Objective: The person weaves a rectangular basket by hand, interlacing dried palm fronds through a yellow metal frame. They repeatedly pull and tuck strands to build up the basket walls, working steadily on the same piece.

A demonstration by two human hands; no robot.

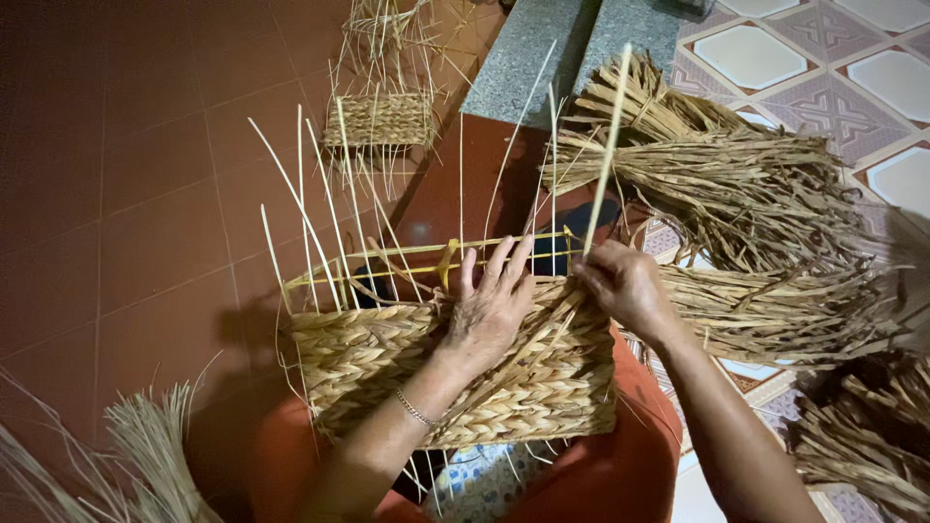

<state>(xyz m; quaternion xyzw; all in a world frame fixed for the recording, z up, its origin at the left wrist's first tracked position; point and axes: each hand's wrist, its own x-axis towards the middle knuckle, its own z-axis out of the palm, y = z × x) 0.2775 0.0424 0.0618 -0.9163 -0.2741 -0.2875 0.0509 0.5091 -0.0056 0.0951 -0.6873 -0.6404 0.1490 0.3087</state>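
A half-woven straw basket (378,363) with braided walls rests on my lap, built around a yellow wire frame (426,252) with thin upright stakes rising from it. My left hand (489,305) lies flat against the basket's woven wall, fingers spread upward over the rim. My right hand (620,286) pinches a long pale straw strand (608,155) that points up and away at the basket's right corner.
Bundles of dried straw (765,203) lie at the right on the patterned tile floor. A second small woven basket base (380,119) with loose stakes sits farther off on the red tiles. More straw (145,455) fans out at the lower left. A grey stone step (542,48) is ahead.
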